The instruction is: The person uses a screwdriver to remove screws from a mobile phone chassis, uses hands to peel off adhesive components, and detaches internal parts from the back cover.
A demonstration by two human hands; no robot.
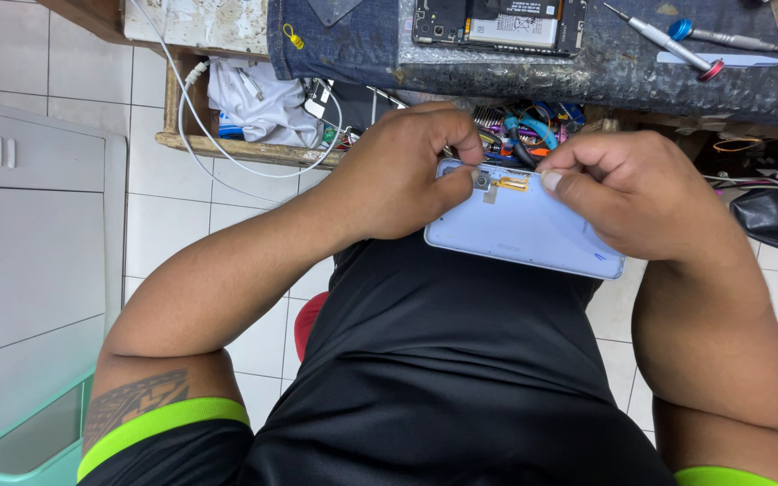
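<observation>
Nearest the camera: black shirt with green sleeve trim, filling the 6 o'clock part of the view; a tattoo shows on the upper arm at 8 o'clock

Just above the shirt, near centre: pale blue phone back cover (pixel 520 225), inner face up, held in the air against the torso and below the table edge. A small round camera part and a short orange flex strip sit near its upper edge

Left hand (pixel 402 171): grip closed on the cover's upper left corner, thumb pressed on the inner face just beside the round part, fingers curled over the top edge

Right hand (pixel 628 184): grip closed on the cover's right end, fingers wrapped around the edge, thumb tip lying flat just beside the orange strip. Both hands touch the cover; the thumbs are near each other, not touching

Beyond the hands, 12 o'clock: an open wooden drawer (pixel 227 148) holding white cloth, tangled coloured wires and tools. A white cable (pixel 193 126) loops out of it over the tiled floor

Farthest, along the top: table (pixel 623 72) with a dark denim-like covering. On it, an opened phone body (pixel 499 22) with its insides exposed at 12 o'clock; two screwdrivers (pixel 673 40) at 1 o'clock, well apart from the hands

At 9 o'clock: a grey cabinet; a black bag at 3 o'clock
</observation>
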